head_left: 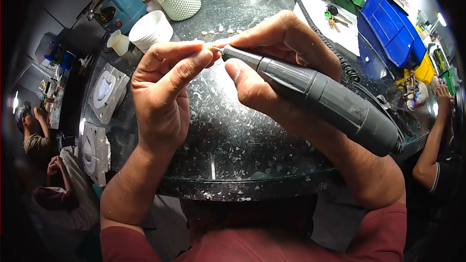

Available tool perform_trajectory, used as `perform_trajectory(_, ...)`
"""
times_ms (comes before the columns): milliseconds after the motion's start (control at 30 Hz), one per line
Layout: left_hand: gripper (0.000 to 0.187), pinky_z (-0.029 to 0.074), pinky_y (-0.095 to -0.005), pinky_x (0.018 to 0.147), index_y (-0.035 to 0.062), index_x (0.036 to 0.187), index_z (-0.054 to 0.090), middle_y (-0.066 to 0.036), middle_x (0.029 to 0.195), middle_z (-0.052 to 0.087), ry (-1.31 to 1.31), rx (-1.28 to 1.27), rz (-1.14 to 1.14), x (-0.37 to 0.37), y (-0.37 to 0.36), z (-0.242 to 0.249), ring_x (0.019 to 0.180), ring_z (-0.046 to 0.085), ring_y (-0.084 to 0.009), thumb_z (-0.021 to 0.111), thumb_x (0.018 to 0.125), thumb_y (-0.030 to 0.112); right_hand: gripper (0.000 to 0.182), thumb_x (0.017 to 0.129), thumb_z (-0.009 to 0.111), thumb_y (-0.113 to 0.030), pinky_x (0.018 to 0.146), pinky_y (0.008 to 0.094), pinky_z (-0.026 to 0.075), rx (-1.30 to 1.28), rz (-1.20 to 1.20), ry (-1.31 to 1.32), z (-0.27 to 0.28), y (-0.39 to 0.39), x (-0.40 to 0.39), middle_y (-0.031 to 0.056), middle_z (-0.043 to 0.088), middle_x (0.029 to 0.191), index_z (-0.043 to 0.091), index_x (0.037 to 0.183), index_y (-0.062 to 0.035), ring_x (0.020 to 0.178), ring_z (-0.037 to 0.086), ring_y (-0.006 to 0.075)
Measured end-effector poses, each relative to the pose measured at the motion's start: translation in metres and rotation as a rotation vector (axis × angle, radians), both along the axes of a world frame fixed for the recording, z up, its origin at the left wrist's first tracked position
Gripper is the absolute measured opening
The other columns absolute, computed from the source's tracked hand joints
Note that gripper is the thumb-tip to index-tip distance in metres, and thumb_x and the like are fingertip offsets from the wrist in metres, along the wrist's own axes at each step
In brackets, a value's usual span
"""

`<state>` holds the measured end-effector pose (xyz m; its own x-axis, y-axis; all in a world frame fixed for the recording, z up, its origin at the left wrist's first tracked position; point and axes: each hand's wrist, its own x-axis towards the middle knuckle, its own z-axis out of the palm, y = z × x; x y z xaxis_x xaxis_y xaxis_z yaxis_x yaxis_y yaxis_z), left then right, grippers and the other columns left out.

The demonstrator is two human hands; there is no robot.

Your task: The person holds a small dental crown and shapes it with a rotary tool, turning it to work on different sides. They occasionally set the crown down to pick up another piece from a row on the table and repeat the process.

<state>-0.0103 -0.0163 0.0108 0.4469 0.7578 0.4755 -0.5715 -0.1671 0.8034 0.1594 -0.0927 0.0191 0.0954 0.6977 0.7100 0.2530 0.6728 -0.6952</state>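
Note:
My right hand (272,63) is wrapped round a dark grey rotary handpiece (310,85), thumb beneath it and fingers over the top. The metal tip (218,49) of the handpiece points left, right at the fingertips of my left hand (167,75). Between that hand's thumb and forefinger is pinched a small bright piece (208,47), mostly hidden and too small to name. Just beyond the fingertips, several small tooth-like pieces (221,29) stand in a row on the dark, dust-speckled table (213,155). A coiled cord (335,51) runs behind my right hand.
Two plaster moulds (110,92) lie at the left edge. White cups (151,29) and a tool basket (179,0) stand behind them. Keys (332,22) on paper and a blue bin (393,26) are at the back right. Other people sit at both sides.

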Motion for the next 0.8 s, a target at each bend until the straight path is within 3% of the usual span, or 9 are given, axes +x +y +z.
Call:
perform_trajectory(333, 0.015, 0.054, -0.0305, 0.089, -0.0044, 0.099, 0.065, -0.017, 0.096, 0.07, 0.006, 0.003, 0.021, -0.0008, -0.0015, 0.0005, 0.091, 0.07, -0.0214, 0.065, 0.085, -0.007, 0.022, 0.078, 0.069, 0.004, 0.077, 0.0263, 0.055, 0.053, -0.012, -0.004, -0.0048, 0.0048, -0.0026, 0.0119, 0.069, 0.092, 0.059, 0.097, 0.0019, 0.086, 0.067, 0.0124)
perform_trajectory(400, 0.015, 0.054, -0.0306, 0.089, -0.0045, 0.099, 0.065, -0.017, 0.096, 0.07, 0.006, 0.004, 0.013, -0.0006, -0.0015, 0.0014, 0.092, 0.07, -0.0214, 0.065, 0.085, -0.007, 0.024, 0.076, 0.077, -0.012, 0.075, 0.0261, 0.056, 0.068, -0.083, 0.053, -0.0057, 0.0057, -0.0058, 0.0066, 0.067, 0.081, 0.062, 0.092, -0.003, 0.081, 0.069, 0.0112)
perform_trajectory(533, 0.015, 0.054, -0.032, 0.089, -0.0047, 0.101, 0.064, -0.017, 0.095, 0.07, 0.015, -0.008, -0.011, -0.0014, 0.0007, 0.0001, 0.092, 0.069, -0.0216, 0.065, 0.086, -0.003, 0.024, 0.076, 0.077, -0.013, 0.075, 0.0273, 0.057, 0.053, -0.096, 0.027, -0.0041, 0.0028, -0.0035, 0.0067, 0.066, 0.081, 0.062, 0.092, -0.0029, 0.08, 0.069, 0.0113)
perform_trajectory(600, 0.016, 0.054, -0.0326, 0.09, -0.0047, 0.102, 0.064, -0.017, 0.096, 0.07, 0.019, -0.04, -0.023, -0.0025, 0.0007, 0.0, 0.093, 0.069, -0.0218, 0.065, 0.086, -0.002, 0.024, 0.078, 0.071, 0.003, 0.077, 0.0259, 0.054, 0.065, -0.045, -0.034, -0.0047, 0.0036, -0.0024, 0.0094, 0.068, 0.091, 0.059, 0.099, 0.0006, 0.087, 0.067, 0.0122)
perform_trajectory(800, 0.021, 0.053, -0.0353, 0.093, -0.0034, 0.107, 0.063, -0.017, 0.1, 0.07, 0.0, -0.198, -0.127, -0.0039, 0.0023, -0.0003, 0.094, 0.069, -0.0239, 0.065, 0.088, 0.004, 0.024, 0.078, 0.068, 0.004, 0.079, 0.0282, 0.055, 0.005, 0.008, 0.029, -0.0011, -0.0013, -0.0022, 0.0135, 0.068, 0.094, 0.056, 0.099, 0.0005, 0.09, 0.067, 0.015)
